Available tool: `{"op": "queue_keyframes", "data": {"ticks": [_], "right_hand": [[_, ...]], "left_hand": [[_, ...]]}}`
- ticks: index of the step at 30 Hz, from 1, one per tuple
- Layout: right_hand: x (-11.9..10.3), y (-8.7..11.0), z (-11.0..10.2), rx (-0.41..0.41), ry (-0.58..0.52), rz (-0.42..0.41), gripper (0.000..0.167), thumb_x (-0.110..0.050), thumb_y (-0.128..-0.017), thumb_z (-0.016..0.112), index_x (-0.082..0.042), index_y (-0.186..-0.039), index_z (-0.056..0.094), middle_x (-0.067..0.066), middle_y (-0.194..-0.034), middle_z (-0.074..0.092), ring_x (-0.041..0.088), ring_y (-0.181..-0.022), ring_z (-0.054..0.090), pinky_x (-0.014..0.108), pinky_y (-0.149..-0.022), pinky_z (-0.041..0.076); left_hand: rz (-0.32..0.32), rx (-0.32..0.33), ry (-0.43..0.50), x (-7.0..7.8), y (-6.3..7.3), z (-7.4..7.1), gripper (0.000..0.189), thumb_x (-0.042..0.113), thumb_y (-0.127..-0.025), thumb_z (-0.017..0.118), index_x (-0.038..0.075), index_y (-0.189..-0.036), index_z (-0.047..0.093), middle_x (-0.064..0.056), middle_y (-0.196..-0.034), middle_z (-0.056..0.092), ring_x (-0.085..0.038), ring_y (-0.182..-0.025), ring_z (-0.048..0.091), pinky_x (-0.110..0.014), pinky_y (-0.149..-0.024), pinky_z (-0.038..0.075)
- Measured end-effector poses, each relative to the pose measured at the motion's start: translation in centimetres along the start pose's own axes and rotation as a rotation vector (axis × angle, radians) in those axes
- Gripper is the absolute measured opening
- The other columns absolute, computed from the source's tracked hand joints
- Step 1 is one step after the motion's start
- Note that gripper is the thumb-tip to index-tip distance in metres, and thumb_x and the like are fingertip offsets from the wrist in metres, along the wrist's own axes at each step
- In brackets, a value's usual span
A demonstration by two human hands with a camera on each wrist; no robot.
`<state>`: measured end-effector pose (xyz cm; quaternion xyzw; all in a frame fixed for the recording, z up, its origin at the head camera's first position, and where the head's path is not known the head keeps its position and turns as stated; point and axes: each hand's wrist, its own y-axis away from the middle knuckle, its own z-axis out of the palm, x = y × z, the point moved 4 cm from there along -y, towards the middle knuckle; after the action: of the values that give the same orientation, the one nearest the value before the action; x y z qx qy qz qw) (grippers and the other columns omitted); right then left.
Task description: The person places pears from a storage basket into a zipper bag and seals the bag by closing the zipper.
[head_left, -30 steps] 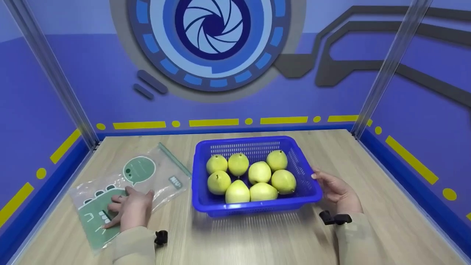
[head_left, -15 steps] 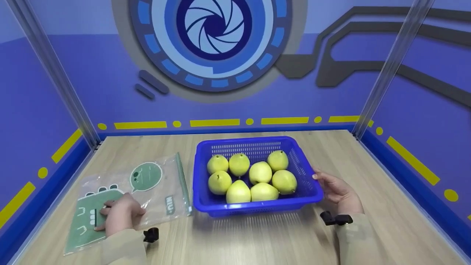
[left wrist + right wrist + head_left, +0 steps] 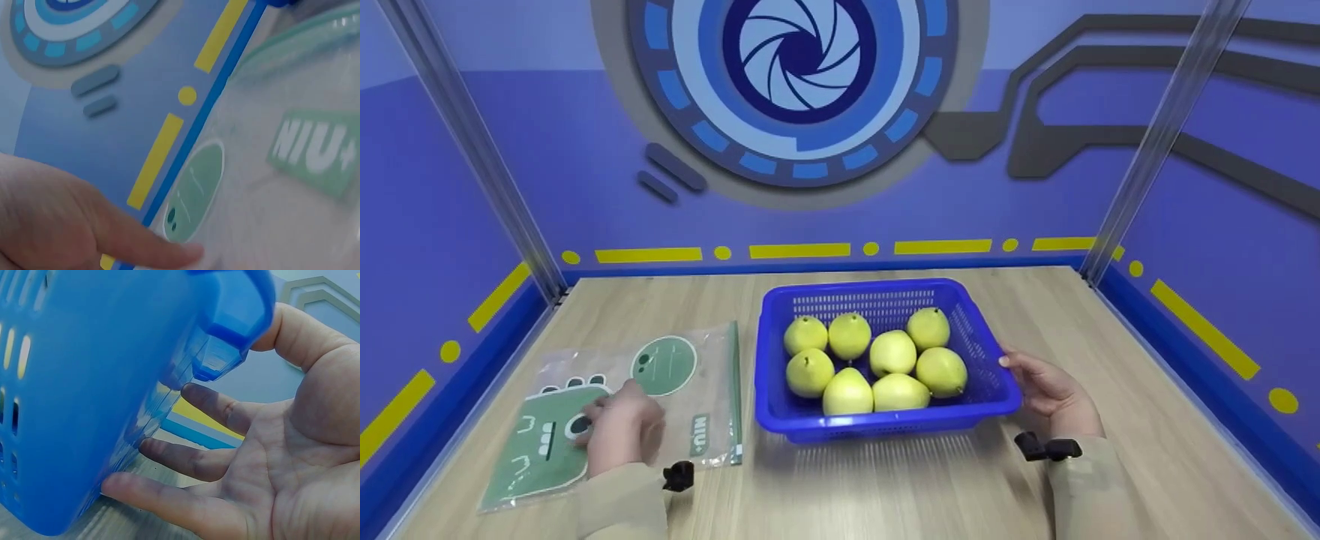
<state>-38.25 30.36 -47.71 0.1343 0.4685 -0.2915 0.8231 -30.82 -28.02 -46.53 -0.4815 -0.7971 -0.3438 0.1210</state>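
Note:
A clear zip bag (image 3: 679, 409) printed with a green cartoon creature lies flat on the left of the table, its green-edged end towards the basket. Over its printed half is my left hand (image 3: 622, 427), fingers loosely bent and touching the plastic; they are partly hidden and blurred. In the left wrist view, the thumb (image 3: 146, 244) stretches straight along the bag. A blue perforated basket (image 3: 885, 421) stands in the middle with several yellow-green pears (image 3: 893, 352) inside. My right hand (image 3: 1050, 394) holds the basket's right side, thumb at the rim and fingers (image 3: 188, 458) against the outer wall.
The wooden table (image 3: 930, 491) is enclosed by blue-purple printed panels (image 3: 885, 199) at the back and both sides. Metal corner posts (image 3: 1147, 142) stand at the back right and back left.
The zip bag has turned and shifted so its green-edged end now stands nearly upright in the view, a little apart from the basket. My left hand moved left, then slightly back. The right hand stayed.

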Motion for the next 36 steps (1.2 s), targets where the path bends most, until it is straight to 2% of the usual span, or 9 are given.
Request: {"op": "queue_keyframes", "data": {"ticks": [4, 7, 12, 14, 19, 22, 25, 30, 36], "right_hand": [[-0.1, 0.1, 0.2, 0.009, -0.013, 0.004, 0.053, -0.004, -0.108, 0.015, -0.017, -0.152, 0.042, 0.008, -0.135, 0.065, 0.022, -0.119, 0.068, 0.037, -0.101, 0.057], [-0.1, 0.1, 0.2, 0.004, -0.018, 0.002, 0.054, -0.003, -0.108, 0.013, -0.016, -0.150, 0.044, 0.008, -0.132, 0.067, 0.021, -0.117, 0.069, 0.035, -0.099, 0.057], [0.0, 0.1, 0.1, -0.008, -0.027, 0.011, 0.053, -0.004, -0.108, 0.013, -0.017, -0.153, 0.040, 0.008, -0.135, 0.065, 0.022, -0.118, 0.068, 0.036, -0.100, 0.057], [0.0, 0.1, 0.1, -0.011, -0.033, 0.015, 0.053, -0.004, -0.109, 0.014, -0.017, -0.154, 0.038, 0.008, -0.137, 0.064, 0.023, -0.120, 0.067, 0.037, -0.102, 0.056], [0.0, -0.1, 0.0, -0.009, -0.009, 0.009, 0.053, -0.003, -0.108, 0.014, -0.018, -0.150, 0.044, 0.007, -0.133, 0.066, 0.021, -0.118, 0.068, 0.035, -0.101, 0.057], [-0.1, -0.3, 0.0, -0.009, 0.003, 0.000, 0.054, -0.003, -0.107, 0.014, -0.018, -0.146, 0.049, 0.007, -0.131, 0.068, 0.020, -0.117, 0.069, 0.034, -0.099, 0.057], [0.0, -0.3, 0.0, -0.005, -0.002, -0.002, 0.055, -0.002, -0.107, 0.014, -0.018, -0.146, 0.050, 0.007, -0.131, 0.068, 0.020, -0.117, 0.069, 0.034, -0.100, 0.057], [0.0, -0.1, 0.1, 0.009, -0.016, 0.008, 0.054, -0.003, -0.108, 0.014, -0.019, -0.149, 0.046, 0.007, -0.133, 0.066, 0.021, -0.118, 0.068, 0.036, -0.100, 0.057], [0.0, 0.4, 0.2, 0.065, -0.025, 0.027, 0.052, -0.005, -0.109, 0.016, -0.022, -0.152, 0.042, 0.007, -0.139, 0.062, 0.024, -0.123, 0.065, 0.040, -0.103, 0.056]], "left_hand": [[0.129, 0.104, 0.009, 2.9, 0.0, 0.7, 0.076, 0.029, -0.102, 0.056, -0.003, -0.160, 0.018, -0.043, -0.160, 0.010, -0.068, -0.147, 0.003, -0.080, -0.116, 0.012], [0.235, 0.180, -0.017, 5.0, 0.0, 1.8, 0.073, 0.030, -0.102, 0.058, -0.005, -0.158, 0.027, -0.040, -0.158, 0.026, -0.064, -0.146, 0.020, -0.074, -0.117, 0.023], [0.337, 0.218, -0.097, 7.1, -0.1, 4.3, 0.072, 0.030, -0.098, 0.066, -0.006, -0.153, 0.038, -0.038, -0.147, 0.047, -0.059, -0.138, 0.042, -0.067, -0.113, 0.036], [0.311, 0.199, -0.115, 7.3, -0.2, 5.1, 0.075, 0.033, -0.096, 0.067, -0.005, -0.154, 0.038, -0.037, -0.148, 0.046, -0.059, -0.139, 0.041, -0.070, -0.111, 0.037], [0.187, 0.168, -0.097, 7.2, -0.5, 6.6, 0.076, 0.035, -0.093, 0.072, -0.002, -0.152, 0.040, -0.041, -0.147, 0.042, -0.066, -0.135, 0.037, -0.080, -0.099, 0.038], [0.162, 0.176, -0.108, 7.3, -0.6, 6.9, 0.069, 0.033, -0.092, 0.073, -0.004, -0.144, 0.047, -0.045, -0.142, 0.042, -0.068, -0.130, 0.038, -0.081, -0.095, 0.039], [0.158, 0.178, -0.119, 7.4, -0.7, 6.9, 0.059, 0.028, -0.093, 0.070, -0.006, -0.137, 0.052, -0.046, -0.140, 0.042, -0.068, -0.129, 0.037, -0.082, -0.095, 0.038], [0.183, 0.157, -0.115, 7.4, -0.8, 6.5, 0.041, 0.011, -0.093, 0.055, -0.011, -0.128, 0.059, -0.043, -0.133, 0.051, -0.068, -0.126, 0.041, -0.086, -0.096, 0.034], [0.234, 0.124, -0.132, 7.6, -1.1, 6.1, 0.034, -0.004, -0.091, 0.046, -0.015, -0.118, 0.062, -0.040, -0.123, 0.061, -0.061, -0.125, 0.051, -0.088, -0.097, 0.030]]}}
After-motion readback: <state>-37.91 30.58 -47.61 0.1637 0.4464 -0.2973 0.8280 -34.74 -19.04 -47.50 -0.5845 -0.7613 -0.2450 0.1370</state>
